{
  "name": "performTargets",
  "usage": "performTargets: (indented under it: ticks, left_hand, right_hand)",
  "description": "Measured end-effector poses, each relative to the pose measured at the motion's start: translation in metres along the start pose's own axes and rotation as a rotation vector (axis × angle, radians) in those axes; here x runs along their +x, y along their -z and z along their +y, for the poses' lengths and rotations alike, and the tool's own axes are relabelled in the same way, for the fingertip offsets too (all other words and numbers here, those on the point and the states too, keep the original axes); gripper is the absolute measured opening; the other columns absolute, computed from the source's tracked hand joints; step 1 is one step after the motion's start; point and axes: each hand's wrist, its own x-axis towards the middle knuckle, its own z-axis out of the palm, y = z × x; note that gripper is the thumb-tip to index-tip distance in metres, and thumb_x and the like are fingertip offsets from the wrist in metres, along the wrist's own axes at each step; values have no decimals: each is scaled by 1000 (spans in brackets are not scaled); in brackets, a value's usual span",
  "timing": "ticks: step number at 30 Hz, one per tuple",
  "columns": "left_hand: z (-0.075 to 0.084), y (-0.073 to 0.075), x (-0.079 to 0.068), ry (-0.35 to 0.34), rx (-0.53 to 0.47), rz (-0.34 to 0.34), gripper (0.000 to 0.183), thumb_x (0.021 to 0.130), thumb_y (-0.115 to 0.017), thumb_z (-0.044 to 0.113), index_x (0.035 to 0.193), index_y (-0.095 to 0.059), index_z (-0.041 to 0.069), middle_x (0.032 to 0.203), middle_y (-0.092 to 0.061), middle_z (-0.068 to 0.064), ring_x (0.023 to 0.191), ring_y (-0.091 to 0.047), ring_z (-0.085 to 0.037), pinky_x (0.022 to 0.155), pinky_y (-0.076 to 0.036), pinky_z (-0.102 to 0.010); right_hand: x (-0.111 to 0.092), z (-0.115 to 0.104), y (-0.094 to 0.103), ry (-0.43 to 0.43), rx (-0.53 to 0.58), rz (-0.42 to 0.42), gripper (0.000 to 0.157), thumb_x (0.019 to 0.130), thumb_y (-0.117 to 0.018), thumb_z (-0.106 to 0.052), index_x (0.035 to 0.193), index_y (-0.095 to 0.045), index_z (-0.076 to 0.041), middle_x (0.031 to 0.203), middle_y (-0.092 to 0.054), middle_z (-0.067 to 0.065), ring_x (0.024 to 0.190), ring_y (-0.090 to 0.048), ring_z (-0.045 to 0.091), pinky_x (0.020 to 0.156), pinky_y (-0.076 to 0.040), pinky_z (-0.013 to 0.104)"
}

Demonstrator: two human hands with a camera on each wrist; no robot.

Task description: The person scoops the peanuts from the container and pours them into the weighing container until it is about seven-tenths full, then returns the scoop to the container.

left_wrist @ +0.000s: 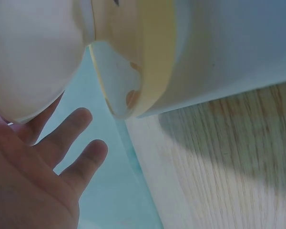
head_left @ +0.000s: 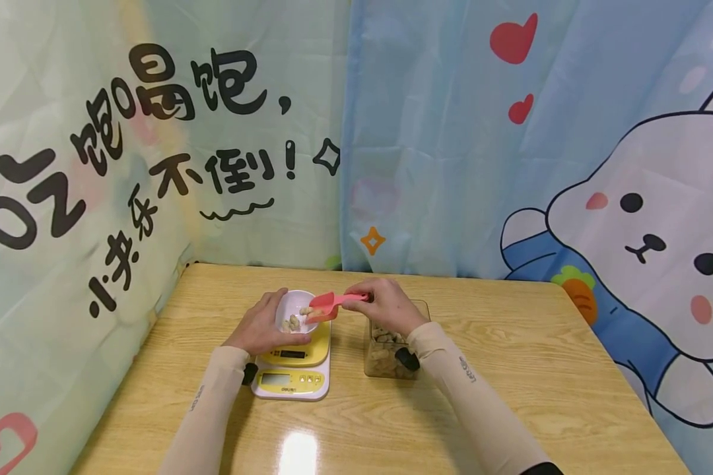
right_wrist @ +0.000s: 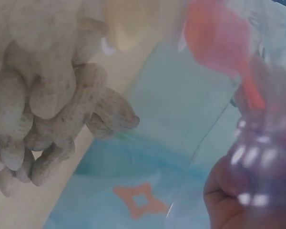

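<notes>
My left hand (head_left: 260, 328) grips a small white bowl (head_left: 292, 301) tipped towards the right, with peanuts (head_left: 292, 323) inside. In the left wrist view the bowl (left_wrist: 33, 52) fills the upper left, and two fingers (left_wrist: 69, 131) extend free of it. Between the thumb and fingers of my right hand (head_left: 389, 307) is the handle of a red scoop (head_left: 331, 301). Its front end reaches over the bowl's right rim, with peanuts at its lip. A yellow-and-white kitchen scale (head_left: 291, 389) sits beneath the bowl; its display reading is illegible.
A clear plastic container (head_left: 423, 306) stands right of the scale, partly behind my right wrist. Unshelled peanuts (right_wrist: 52, 100) in it loom large in the right wrist view. Printed curtains (head_left: 416, 165) hang along the back and left edges of the wooden table (head_left: 511, 356).
</notes>
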Motion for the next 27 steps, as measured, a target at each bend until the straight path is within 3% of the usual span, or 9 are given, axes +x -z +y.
performTargets:
  ticks: [14,27]
  left_hand:
    - [-1,0,1,-9,19,7,122,68,-82,69,161,-26,14,149,-43,-14,117,-53,-31,99,-48,-52]
    - [-2,-2,1,-15,2,6,121,68,-83,68,161,-27,15,148,-44,-13,113,-54,-29,97,-49,-50]
  right_hand:
    - [-11,6,1,-19,-1,24,20,95,-73,-31,110,-79,-19,91,-70,-8,66,-55,15,59,-49,31]
    - [-23,19,7,-12,118,105,28,94,-74,-33,116,-77,-17,100,-72,-3,62,-53,18,56,-46,30]
